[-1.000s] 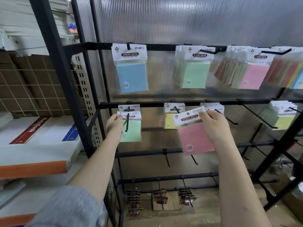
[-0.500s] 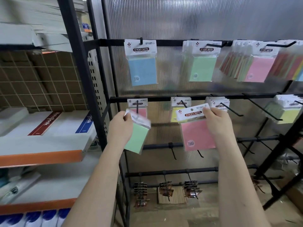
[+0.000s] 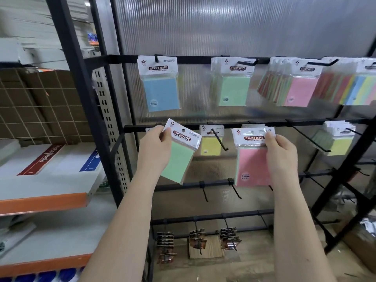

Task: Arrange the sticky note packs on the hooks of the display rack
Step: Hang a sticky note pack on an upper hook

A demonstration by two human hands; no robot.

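Green pack, pink pack, black rack

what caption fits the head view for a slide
Left hand holds green pack, right hand pink pack.

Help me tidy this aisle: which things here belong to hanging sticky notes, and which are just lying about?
Part of the job:
- green sticky note pack, pinched by left hand
- pink sticky note pack, held by right hand
- black metal hook

Lying about:
- white boxed paper
- small carded items
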